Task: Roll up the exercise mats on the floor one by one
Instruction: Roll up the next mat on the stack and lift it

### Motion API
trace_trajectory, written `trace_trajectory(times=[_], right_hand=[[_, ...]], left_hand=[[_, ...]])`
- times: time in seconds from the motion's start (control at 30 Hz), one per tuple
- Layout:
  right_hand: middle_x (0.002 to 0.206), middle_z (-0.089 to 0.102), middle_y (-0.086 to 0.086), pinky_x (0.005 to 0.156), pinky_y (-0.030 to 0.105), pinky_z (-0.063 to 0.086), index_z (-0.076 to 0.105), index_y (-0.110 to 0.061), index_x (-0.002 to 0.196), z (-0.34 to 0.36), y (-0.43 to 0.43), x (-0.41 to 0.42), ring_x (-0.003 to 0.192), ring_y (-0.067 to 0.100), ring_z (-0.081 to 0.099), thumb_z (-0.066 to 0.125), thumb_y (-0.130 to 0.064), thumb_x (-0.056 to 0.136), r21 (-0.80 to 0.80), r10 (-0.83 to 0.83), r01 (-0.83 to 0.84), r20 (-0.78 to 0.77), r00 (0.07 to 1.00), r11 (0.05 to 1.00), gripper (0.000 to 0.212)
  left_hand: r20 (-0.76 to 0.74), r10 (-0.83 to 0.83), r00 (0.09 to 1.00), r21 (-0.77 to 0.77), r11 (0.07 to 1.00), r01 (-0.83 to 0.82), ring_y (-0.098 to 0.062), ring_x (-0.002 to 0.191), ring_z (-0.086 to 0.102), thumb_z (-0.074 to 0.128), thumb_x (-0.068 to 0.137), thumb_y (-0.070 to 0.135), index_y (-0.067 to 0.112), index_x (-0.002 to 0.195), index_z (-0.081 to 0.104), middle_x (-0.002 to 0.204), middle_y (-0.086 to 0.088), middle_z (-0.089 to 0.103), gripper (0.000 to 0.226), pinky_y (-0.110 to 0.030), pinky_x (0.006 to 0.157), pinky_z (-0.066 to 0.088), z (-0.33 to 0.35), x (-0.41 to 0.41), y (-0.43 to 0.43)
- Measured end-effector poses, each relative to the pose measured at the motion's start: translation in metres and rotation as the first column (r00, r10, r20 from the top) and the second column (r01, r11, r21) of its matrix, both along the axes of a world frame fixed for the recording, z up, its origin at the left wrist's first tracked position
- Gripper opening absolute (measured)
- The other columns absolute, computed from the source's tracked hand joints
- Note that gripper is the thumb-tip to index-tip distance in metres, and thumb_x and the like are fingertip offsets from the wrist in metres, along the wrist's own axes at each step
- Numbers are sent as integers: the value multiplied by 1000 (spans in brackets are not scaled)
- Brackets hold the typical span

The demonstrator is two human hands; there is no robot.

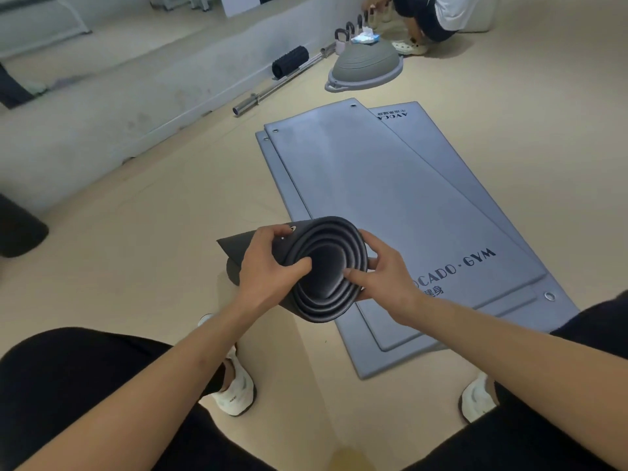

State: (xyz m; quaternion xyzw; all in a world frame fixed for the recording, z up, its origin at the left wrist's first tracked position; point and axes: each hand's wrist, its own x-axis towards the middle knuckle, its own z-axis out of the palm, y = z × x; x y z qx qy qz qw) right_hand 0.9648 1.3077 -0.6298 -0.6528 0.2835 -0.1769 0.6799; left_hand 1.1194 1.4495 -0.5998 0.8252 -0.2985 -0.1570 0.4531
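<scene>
A dark grey rolled mat (326,266) is held up off the floor with its spiral end facing me. My left hand (268,263) grips its left side, thumb hooked into the coil. My right hand (384,270) holds the right side, thumb pressing on the inner turns. A loose flap of the mat sticks out to the left. Beyond it, three flat grey-blue mats (390,185) lie stacked and fanned on the floor, the top one printed with "GYM" lettering.
A grey balance dome (365,64), a black foam roller (290,61), a steel barbell (282,83) and kettlebells (341,37) sit along the far wall. Another person crouches at the top right (428,18). My white shoes (234,392) rest on beige floor.
</scene>
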Motion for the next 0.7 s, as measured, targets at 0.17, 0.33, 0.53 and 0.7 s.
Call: trace_trajectory(times=[0.17,0.33,0.53,0.7], right_hand=[[86,76,13,62,45,64,61,-48,122,34,4,-8,79,28,76,66,8,88,-198,6,-7,-5,1000,980,65],[88,76,-6,62,25,59,55,-69,109,68,4,-17,84,5,74,67,0,90,-453,24,-13,20,1000,891,73],[104,71,-15,91,39,59,35,-51,149,71,-10,0,92,7,69,56,-26,103,-649,101,-177,-153,983,740,57],[118,50,-51,99,15,44,18,-69,145,84,-28,34,110,-11,58,74,-48,89,-598,224,-334,-252,941,728,82]], left_hand=[[12,14,1000,-104,994,-12,-5,108,63,72,72,33,22,126,60,119,11,65,57,-32,92,59,18,-16,18],[35,15,999,-198,980,-8,-2,110,61,72,74,34,19,127,57,120,10,62,57,-11,85,53,23,-32,40],[-4,46,999,-219,975,-45,5,111,59,67,62,53,21,130,56,123,12,61,76,-23,93,54,24,-30,32],[-120,130,984,-249,956,-157,2,110,63,69,62,43,23,128,60,120,12,65,69,-35,93,60,36,4,20]])
